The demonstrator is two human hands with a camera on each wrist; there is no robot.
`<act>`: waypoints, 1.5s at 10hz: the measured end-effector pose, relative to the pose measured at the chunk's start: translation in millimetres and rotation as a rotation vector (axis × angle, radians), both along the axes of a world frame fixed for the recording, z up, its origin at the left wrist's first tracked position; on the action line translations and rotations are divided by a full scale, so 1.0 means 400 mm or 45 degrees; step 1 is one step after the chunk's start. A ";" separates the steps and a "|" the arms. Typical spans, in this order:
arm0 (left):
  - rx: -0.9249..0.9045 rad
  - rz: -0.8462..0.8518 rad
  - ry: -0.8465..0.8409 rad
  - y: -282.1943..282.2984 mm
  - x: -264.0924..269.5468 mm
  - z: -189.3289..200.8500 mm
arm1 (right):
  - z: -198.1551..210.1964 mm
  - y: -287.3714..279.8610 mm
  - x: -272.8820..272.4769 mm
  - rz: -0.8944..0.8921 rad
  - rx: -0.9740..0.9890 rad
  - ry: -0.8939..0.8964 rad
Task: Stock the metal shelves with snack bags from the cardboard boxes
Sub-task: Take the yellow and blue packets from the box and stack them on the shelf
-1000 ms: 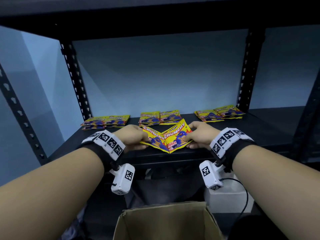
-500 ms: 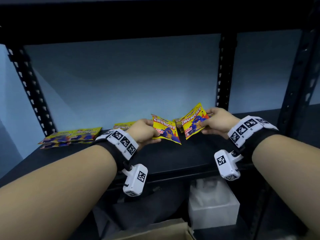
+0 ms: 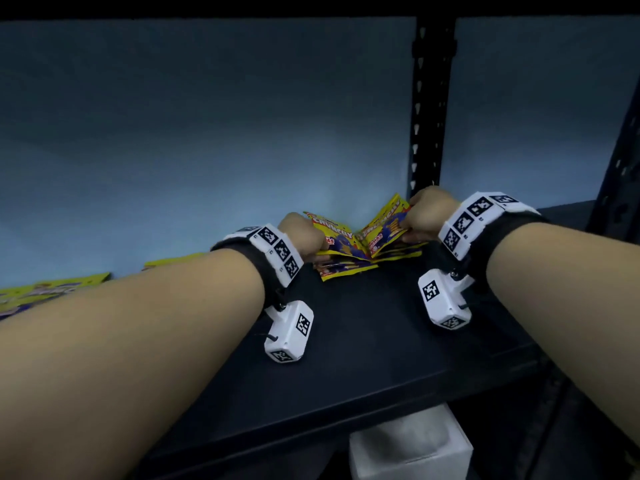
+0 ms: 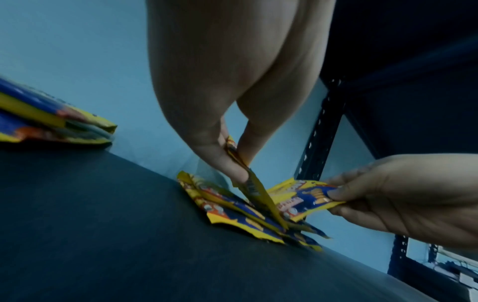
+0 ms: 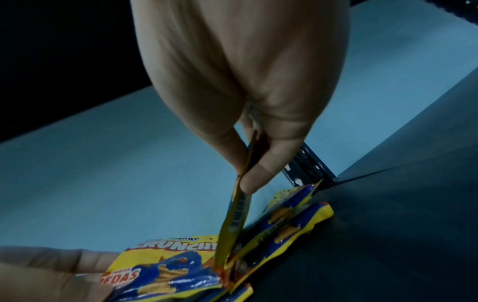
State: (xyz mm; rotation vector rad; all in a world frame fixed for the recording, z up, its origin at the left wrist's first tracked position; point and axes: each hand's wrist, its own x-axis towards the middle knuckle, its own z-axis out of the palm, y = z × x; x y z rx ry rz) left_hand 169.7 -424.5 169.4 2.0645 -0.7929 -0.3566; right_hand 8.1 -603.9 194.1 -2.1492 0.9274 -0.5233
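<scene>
Two yellow and blue snack bags meet in a shallow V over a small stack of the same bags (image 3: 346, 266) at the back of the black metal shelf (image 3: 381, 341). My left hand (image 3: 304, 237) pinches the left bag (image 3: 334, 235) by its edge; in the left wrist view the thumb and a finger (image 4: 239, 163) clamp that bag (image 4: 254, 190). My right hand (image 3: 429, 213) pinches the right bag (image 3: 386, 225), and the right wrist view shows its fingers (image 5: 248, 171) closed on the bag's edge (image 5: 238, 214). The lower ends of both bags touch the stack (image 4: 232, 210).
A black perforated upright post (image 3: 427, 98) stands just behind my right hand. More flat stacks of bags (image 3: 52, 289) lie along the shelf at the left. A white box (image 3: 408, 448) sits below the shelf. A pale blue wall closes the back.
Both hands have carried their bags to the right along the shelf and lowered them onto the stack by the post. The cardboard box has dropped out of view.
</scene>
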 end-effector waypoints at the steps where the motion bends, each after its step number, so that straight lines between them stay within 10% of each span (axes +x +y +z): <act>1: 0.096 0.029 -0.036 0.008 -0.005 0.016 | -0.011 -0.023 0.024 -0.007 -0.059 0.017; 4: 0.526 -0.185 -0.281 0.019 -0.014 0.036 | 0.011 -0.002 0.028 -0.073 -0.338 0.345; 11: 0.719 -0.193 -0.653 0.038 -0.057 0.054 | 0.005 -0.029 0.014 0.001 -0.411 0.531; 15: 0.457 -0.136 -0.698 0.428 -0.164 0.100 | -0.005 0.425 -0.131 0.292 -0.482 0.146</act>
